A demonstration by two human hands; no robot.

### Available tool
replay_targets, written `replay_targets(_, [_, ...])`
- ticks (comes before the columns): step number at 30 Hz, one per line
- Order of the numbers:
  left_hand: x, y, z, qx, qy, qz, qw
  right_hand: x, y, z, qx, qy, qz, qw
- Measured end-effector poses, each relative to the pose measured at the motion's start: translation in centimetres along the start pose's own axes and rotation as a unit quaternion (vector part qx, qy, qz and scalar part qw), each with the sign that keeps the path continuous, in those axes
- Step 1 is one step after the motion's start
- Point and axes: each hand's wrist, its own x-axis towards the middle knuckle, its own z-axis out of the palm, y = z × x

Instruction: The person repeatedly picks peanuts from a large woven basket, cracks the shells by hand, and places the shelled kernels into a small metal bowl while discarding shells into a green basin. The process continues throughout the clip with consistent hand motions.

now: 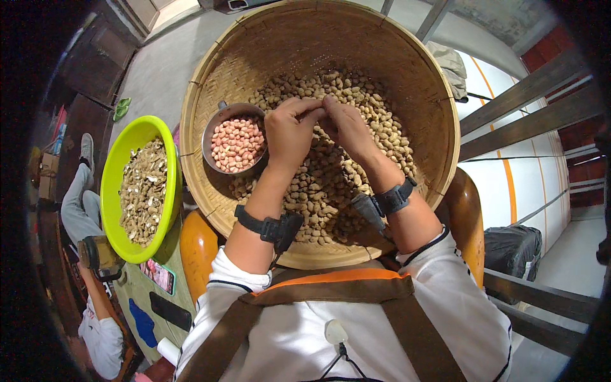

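Both hands [289, 132] [351, 129] pinched together, contents unclear

Through my remote view, I have the left forearm [270, 184] and the right forearm [382, 173] reaching forward and slanting inward. My left hand [284, 134] turns its back upward, its fingers bent and pointing right, the thumb beneath them. My right hand [350, 127] leans left, fingers curled. The fingertips of both meet; whatever sits between them is too hidden for me to tell.
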Motion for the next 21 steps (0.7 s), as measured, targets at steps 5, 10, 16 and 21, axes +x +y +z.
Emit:
replay_targets(5, [0.1,-0.2,0.2,-0.049,0.004,-0.05,0.998,-0.1,0.2,0.5,-0.025,0.045,0.004,0.999])
replay_targets(10, [0.1,-0.4,0.4,-0.103,0.01,-0.078,0.992,-0.4,-0.7,1.1,0.081,0.071,0.059,0.992])
replay_targets(16, [0.3,-0.8,0.9,-0.216,0.021,-0.147,0.965,-0.3,-1.0,0.8,0.07,0.081,0.056,0.993])
replay_targets(21, [0.2,-1.1,0.5,-0.221,0.028,-0.129,0.966,-0.1,-0.7,0.4,0.079,0.069,0.005,0.994])
